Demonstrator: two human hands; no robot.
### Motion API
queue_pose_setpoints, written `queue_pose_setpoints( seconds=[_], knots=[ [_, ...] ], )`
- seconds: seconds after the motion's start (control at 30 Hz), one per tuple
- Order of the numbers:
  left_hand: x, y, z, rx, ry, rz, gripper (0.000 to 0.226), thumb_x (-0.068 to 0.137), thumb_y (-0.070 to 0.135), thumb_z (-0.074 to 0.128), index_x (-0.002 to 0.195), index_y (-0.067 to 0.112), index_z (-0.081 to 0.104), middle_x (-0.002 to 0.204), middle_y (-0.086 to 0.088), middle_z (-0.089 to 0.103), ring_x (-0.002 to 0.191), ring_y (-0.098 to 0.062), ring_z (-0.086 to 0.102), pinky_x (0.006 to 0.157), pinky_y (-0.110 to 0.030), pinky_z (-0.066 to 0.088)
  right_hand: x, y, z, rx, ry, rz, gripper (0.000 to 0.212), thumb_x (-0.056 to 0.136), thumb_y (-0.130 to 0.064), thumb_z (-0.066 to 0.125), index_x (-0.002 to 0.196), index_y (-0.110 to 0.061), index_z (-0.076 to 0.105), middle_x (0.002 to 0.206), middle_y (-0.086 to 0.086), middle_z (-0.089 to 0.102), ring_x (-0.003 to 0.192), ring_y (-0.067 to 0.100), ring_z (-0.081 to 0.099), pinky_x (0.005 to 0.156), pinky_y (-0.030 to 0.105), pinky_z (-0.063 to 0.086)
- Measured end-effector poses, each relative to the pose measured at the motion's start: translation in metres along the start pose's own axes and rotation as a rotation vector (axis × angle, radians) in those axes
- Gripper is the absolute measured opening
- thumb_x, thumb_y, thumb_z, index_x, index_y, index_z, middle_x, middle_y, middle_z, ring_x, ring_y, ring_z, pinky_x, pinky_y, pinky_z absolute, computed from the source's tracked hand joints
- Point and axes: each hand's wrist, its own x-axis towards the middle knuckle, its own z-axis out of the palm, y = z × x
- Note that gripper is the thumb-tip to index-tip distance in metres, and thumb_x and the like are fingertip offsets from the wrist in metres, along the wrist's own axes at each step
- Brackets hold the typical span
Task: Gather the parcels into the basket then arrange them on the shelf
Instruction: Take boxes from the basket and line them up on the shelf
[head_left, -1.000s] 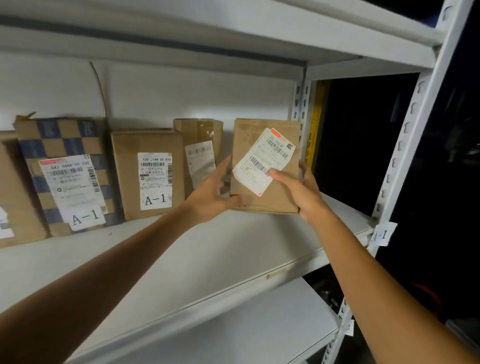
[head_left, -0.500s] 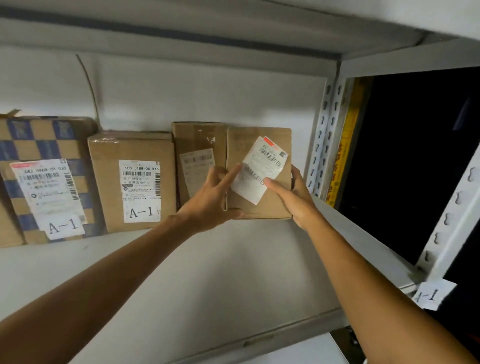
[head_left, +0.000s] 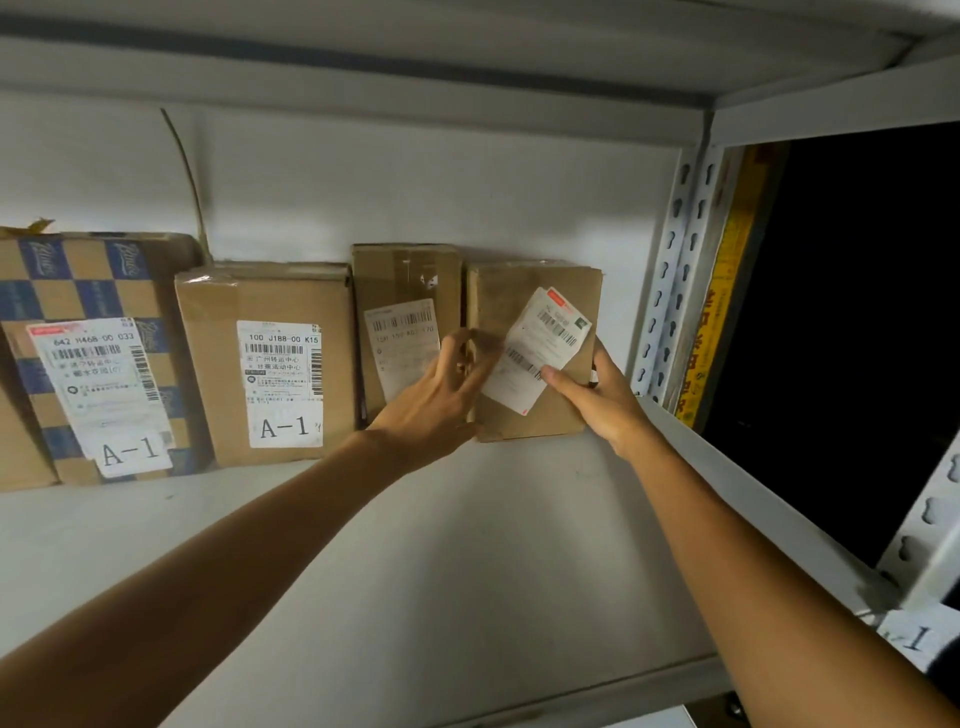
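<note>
At the centre right of the frame, a small brown cardboard parcel with a crooked white shipping label (head_left: 514, 296) stands upright at the back of the white metal shelf (head_left: 493, 545). It is the last in a row and sits close against a narrow brown taped box (head_left: 405, 275). Further left are a wider brown box marked A-1 (head_left: 270, 312) and a blue-and-tan chequered box (head_left: 88, 280).

The right hand (head_left: 605, 402) grips the parcel's right side, with the thumb on the front by the label and the fingers curled behind. This probably steadies it and steers it toward the wall. The left hand (head_left: 441, 400) lies across the seam between the parcel and the narrow box. Its fingers are blurred but look fairly straight, pressing rather than clasping, likely to close the gap and square the fronts.

All the labels face outward, presumably so they can be read from the aisle. The perforated white upright post (head_left: 670, 270) at the right leaves little room beyond this parcel. The basket is not in view.
</note>
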Motion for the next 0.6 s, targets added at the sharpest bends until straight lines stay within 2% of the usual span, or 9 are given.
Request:
queue_pose_setpoints(
  seconds=[0.1, 0.2, 0.27, 0.33, 0.43, 0.6],
  knots=[
    [0.004, -0.003, 0.006, 0.020, -0.043, -0.007, 0.102, 0.088, 0.007, 0.063, 0.151, 0.032, -0.012, 0.150, -0.007, -0.003, 0.128, -0.037, 0.043, 0.088, -0.047, 0.056, 0.004, 0.004, 0.001, -0.030, 0.053, 0.011, 0.069, 0.086, -0.042, 0.073, 0.144, -0.031, 0.038, 0.132, -0.007, 0.060, 0.123, 0.019, 0.055, 0.107, 0.047, 0.045],
    [0.004, -0.002, 0.014, -0.014, -0.123, -0.044, 0.100, 0.093, 0.008, 0.055, 0.146, 0.036, -0.026, 0.154, -0.005, -0.026, 0.140, -0.037, 0.030, 0.097, -0.044, 0.051, 0.005, 0.005, 0.002, -0.071, 0.072, -0.010, 0.065, 0.088, -0.038, 0.071, 0.144, -0.026, 0.038, 0.131, -0.006, 0.059, 0.121, 0.019, 0.056, 0.105, 0.045, 0.047],
    [0.004, 0.001, 0.015, -0.037, -0.145, -0.064, 0.100, 0.094, 0.010, 0.053, 0.144, 0.035, -0.030, 0.153, -0.006, -0.033, 0.146, -0.037, 0.015, 0.104, -0.043, 0.046, 0.006, 0.005, 0.004, -0.085, 0.093, -0.015, 0.064, 0.090, -0.035, 0.070, 0.144, -0.023, 0.037, 0.132, -0.002, 0.058, 0.122, 0.020, 0.055, 0.104, 0.041, 0.047],
    [0.004, 0.006, 0.009, -0.075, -0.173, -0.078, 0.102, 0.093, 0.018, 0.057, 0.145, 0.034, -0.029, 0.153, -0.004, -0.034, 0.147, -0.035, 0.008, 0.109, -0.040, 0.040, 0.004, 0.003, 0.006, -0.100, 0.124, -0.003, 0.060, 0.091, -0.032, 0.069, 0.141, -0.020, 0.039, 0.132, 0.001, 0.057, 0.121, 0.021, 0.054, 0.097, 0.035, 0.048],
    [0.011, 0.016, -0.003, -0.170, -0.212, -0.120, 0.101, 0.090, 0.025, 0.062, 0.149, 0.034, -0.020, 0.154, 0.001, -0.028, 0.145, -0.033, 0.018, 0.108, -0.034, 0.038, -0.002, -0.002, 0.007, -0.080, 0.191, 0.035, 0.055, 0.092, -0.028, 0.068, 0.138, -0.019, 0.042, 0.124, -0.001, 0.057, 0.119, 0.021, 0.055, 0.092, 0.033, 0.049],
    [0.013, 0.031, -0.003, -0.240, -0.287, -0.173, 0.102, 0.092, 0.021, 0.060, 0.147, 0.031, -0.025, 0.150, 0.001, -0.040, 0.147, -0.035, -0.009, 0.113, -0.039, 0.028, -0.008, -0.012, 0.005, -0.081, 0.189, 0.114, 0.062, 0.090, -0.021, 0.070, 0.141, -0.017, 0.035, 0.137, 0.004, 0.053, 0.125, 0.024, 0.051, 0.098, 0.034, 0.047]
  ],
)
